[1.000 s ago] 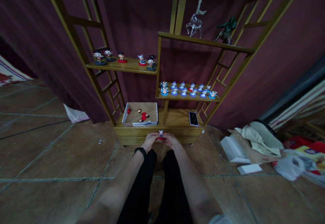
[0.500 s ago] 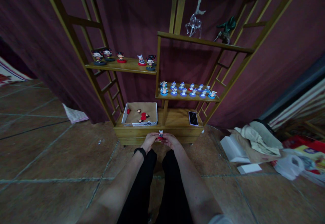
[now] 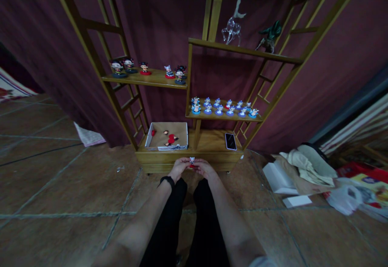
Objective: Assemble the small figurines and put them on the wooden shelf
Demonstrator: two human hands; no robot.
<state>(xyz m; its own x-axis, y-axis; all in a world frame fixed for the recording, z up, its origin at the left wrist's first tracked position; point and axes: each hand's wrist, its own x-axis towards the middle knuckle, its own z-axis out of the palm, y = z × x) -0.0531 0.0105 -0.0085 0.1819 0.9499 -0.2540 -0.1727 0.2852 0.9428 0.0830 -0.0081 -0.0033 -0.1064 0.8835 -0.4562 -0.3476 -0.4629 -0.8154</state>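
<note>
Between my two hands, in front of the drawer part of a wooden shelf unit, is a small figurine (image 3: pixel 192 160) with a pale eared head and a red base. My left hand (image 3: pixel 180 167) grips it from the left, a dark band around the wrist. From the other side the fingers of my right hand (image 3: pixel 203 167) close on it too. Just beyond my hands stands an open cardboard box (image 3: pixel 155 139) with several red and dark figurine parts inside. A similar figurine with a red base (image 3: pixel 169 72) is on the upper left shelf, beside black-haired figurines (image 3: pixel 180 75).
Several bluish figurines (image 3: pixel 219 110) line the middle shelf (image 3: pixel 209 116). A phone (image 3: pixel 230 141) lies on the lower board. Higher up are a clear deer ornament (image 3: pixel 233 30) and a dark green statuette (image 3: pixel 270 36). White boxes (image 3: pixel 279 178) and a plastic bag (image 3: pixel 345 196) lie on the floor at right.
The held figurine has shifted very slightly between my fingers. My arms and everything on the shelves look the same.
</note>
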